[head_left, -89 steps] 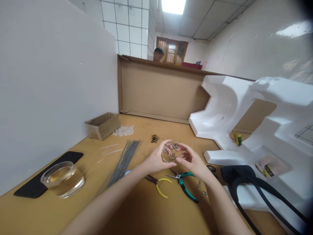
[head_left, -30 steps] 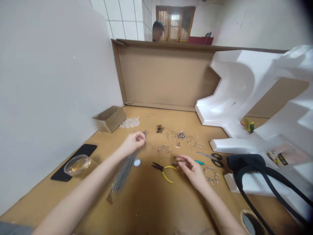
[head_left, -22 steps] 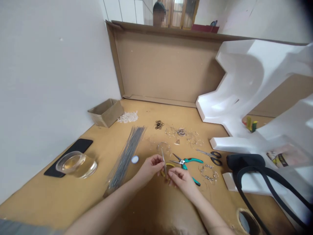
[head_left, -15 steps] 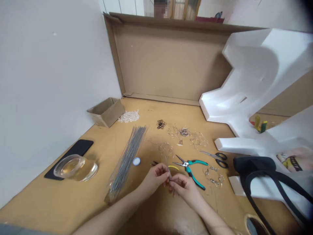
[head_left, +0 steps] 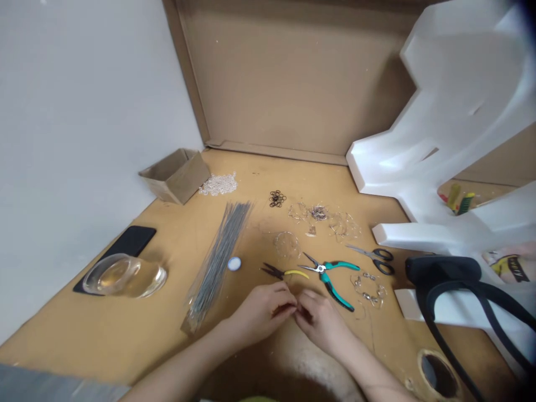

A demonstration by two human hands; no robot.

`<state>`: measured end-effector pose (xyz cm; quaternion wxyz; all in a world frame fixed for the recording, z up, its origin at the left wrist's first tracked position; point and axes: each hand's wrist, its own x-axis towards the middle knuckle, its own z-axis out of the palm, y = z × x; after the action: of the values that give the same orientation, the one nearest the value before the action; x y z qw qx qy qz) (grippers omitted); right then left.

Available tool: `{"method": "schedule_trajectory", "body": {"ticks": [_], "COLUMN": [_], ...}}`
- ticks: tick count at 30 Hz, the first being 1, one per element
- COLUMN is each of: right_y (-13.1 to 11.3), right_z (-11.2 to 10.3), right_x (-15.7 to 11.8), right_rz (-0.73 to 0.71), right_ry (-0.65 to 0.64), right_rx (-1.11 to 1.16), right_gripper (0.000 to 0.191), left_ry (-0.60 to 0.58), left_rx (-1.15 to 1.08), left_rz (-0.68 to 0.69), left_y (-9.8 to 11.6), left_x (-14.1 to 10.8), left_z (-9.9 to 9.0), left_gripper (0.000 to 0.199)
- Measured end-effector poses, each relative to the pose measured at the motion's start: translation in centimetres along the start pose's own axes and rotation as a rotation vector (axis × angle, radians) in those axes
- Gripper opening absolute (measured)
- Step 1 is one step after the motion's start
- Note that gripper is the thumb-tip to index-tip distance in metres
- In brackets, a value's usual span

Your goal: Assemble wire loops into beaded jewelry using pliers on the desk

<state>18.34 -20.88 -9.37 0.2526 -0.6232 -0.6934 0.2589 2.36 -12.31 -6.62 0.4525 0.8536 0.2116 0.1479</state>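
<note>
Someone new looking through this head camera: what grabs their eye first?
Probably the big white foam piece filling the right side. Next, the teal-handled pliers lying open just beyond the right hand, which is close against the left hand at near centre. Then the bundle of grey wires, left of centre, and the clear cup at far left.

Wire bundle (head_left: 221,254): laid between cup (head_left: 125,279) and left pliers (head_left: 277,272).
Right pliers (head_left: 322,268): set left of scissors (head_left: 374,255).
Box (head_left: 184,181): placed beyond phone (head_left: 129,241).
Phone: partly hidden behind cup.
</note>
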Motion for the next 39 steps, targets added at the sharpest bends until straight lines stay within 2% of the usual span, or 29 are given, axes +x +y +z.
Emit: {"method": "schedule_trajectory", "body": {"ticks": [3,11,16,22,25,28,30,33,35,39], "right_y": [0.1,0.1,0.1,-0.2,-0.5,-0.7,-0.5,-0.1,0.3,0.8], "right_z": [0.2,0.1,0.4,0.2,-0.4,-0.9,-1.1,-1.3,-1.4,-1.5], "right_x": [-0.1,0.0,0.1,-0.1,-0.4,-0.5,-0.4,-0.1,0.0,0.1], "right_rz": [0.010,0.060,0.066,0.063,0.061,0.091,0.134,0.163,0.162,0.184], "right_ry": [-0.029,-0.042,-0.047,-0.073,-0.090,-0.052,-0.057,-0.140,-0.159,-0.096], "right_rx": [0.031,0.143,0.192,0.189,0.182,0.212,0.352,0.579,0.626,0.651], "right_gripper": [0.013,0.019,0.022,0.017,0.013,0.009,0.011,0.009,0.012,0.027], "left_ry": [-0.040,-0.057,-0.073,-0.179,-0.193,-0.138,-0.092,-0.048,-0.031,0.023], "left_rx": [0.026,0.064,0.201,0.273,0.220,0.114,0.042,-0.049,-0.120,-0.243], "left_rz": [0.011,-0.015,0.053,0.137,0.135,0.060,-0.008,-0.091,-0.132,-0.160], "left_y": [-0.4,-0.6,-0.9,-0.8,-0.3,-0.1,-0.2,-0.4,-0.4,-0.5], "left_x": [0.0,0.1,0.2,0.2,0.1,0.0,0.0,0.0,0.0,0.2], "left_z": [0.5,1.4,2.2,1.3,0.7,0.5,0.6,0.5,0.3,-0.1], "left_gripper": [0.019,0.014,0.017,0.023,0.020,0.017,0.015,0.016,0.017,0.020]}}
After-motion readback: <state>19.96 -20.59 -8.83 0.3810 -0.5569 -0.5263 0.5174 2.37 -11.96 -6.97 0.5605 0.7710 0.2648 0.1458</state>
